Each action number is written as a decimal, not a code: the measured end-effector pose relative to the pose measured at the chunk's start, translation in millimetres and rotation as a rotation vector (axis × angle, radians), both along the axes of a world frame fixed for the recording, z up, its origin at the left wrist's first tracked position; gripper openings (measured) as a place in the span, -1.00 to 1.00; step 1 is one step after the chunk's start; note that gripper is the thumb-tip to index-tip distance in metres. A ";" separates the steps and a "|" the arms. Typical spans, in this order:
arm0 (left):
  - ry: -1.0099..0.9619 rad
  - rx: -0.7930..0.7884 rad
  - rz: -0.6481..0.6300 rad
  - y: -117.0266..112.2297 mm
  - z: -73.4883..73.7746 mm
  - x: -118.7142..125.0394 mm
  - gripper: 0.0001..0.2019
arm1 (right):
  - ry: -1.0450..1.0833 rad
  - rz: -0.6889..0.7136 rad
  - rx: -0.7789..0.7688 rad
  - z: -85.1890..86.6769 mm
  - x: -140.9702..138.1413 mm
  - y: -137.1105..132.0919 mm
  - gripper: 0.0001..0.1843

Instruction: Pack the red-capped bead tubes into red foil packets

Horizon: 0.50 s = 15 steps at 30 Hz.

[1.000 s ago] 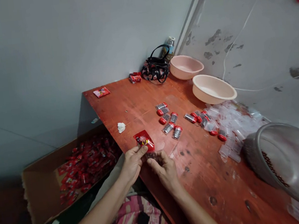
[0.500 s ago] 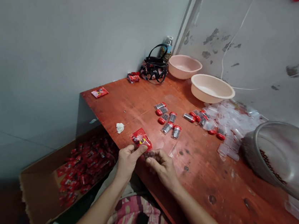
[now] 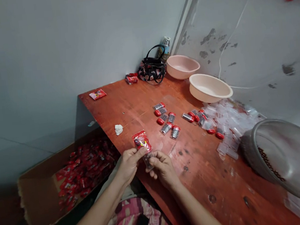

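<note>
My left hand (image 3: 129, 165) pinches a small shiny red packet (image 3: 141, 138) near its lower end, thumb on top. In my right hand (image 3: 163, 167), closed thumb and fingers grip a clear tube (image 3: 147, 159) with dark round pieces inside. The tube's upper end meets the packet's lower end; whether it is inside the packet I cannot tell. Both hands are over the near edge of the red-brown table (image 3: 195, 179). Beyond them lie several filled tubes with red caps (image 3: 171, 118).
A cardboard box of red packets (image 3: 36, 190) stands below left. At right are a heap of clear tubes (image 3: 228, 118) and a tilted metal basin (image 3: 252, 151) with brown pieces. Farther back are two plastic basins (image 3: 211, 88), a flowered handbag (image 3: 149, 71) and a bottle (image 3: 166, 45).
My left hand has turned the red packet more upright. More of the tube now shows between my hands as my right fingers have shifted on it. The view has moved slightly.
</note>
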<state>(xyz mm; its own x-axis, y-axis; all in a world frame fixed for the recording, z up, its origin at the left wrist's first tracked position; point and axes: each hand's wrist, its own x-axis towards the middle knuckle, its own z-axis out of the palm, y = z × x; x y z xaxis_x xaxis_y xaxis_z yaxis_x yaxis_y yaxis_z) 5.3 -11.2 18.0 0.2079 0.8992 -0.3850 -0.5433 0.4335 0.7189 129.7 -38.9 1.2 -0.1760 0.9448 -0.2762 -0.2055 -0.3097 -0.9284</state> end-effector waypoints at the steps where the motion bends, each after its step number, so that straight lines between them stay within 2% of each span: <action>1: -0.012 0.042 -0.076 -0.6 0.0 -0.8 -0.81 | 0.025 0.002 -0.019 -0.5 0.0 0.5 -0.75; 3: 0.022 0.104 -0.168 -1.9 -4.6 -1.5 -0.78 | -0.029 -0.033 0.012 0.7 0.2 0.9 -0.76; 6: 0.189 0.104 -0.066 -3.8 -15.9 -0.2 -0.83 | -0.235 -0.115 0.155 5.4 1.3 1.7 -0.81; 8: 0.226 0.096 0.003 -3.7 -19.5 0.7 -0.85 | -0.276 -0.126 0.198 8.2 2.4 2.9 -0.83; 13: -0.042 0.019 0.045 -0.8 -10.3 -3.5 -0.81 | -0.046 0.028 0.135 12.2 6.5 5.1 -0.69; 15: -0.078 0.011 0.031 -2.6 -7.7 -5.0 -0.81 | 0.012 0.051 0.122 11.9 7.3 6.0 -0.70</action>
<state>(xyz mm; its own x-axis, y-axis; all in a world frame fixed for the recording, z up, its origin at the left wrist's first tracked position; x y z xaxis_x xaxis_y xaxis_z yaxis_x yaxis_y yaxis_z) 0.3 -13.8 10.3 0.2088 0.9099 -0.3585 -0.6112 0.4076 0.6784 137.1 -32.9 13.1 -0.2269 0.9612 -0.1570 -0.2038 -0.2045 -0.9574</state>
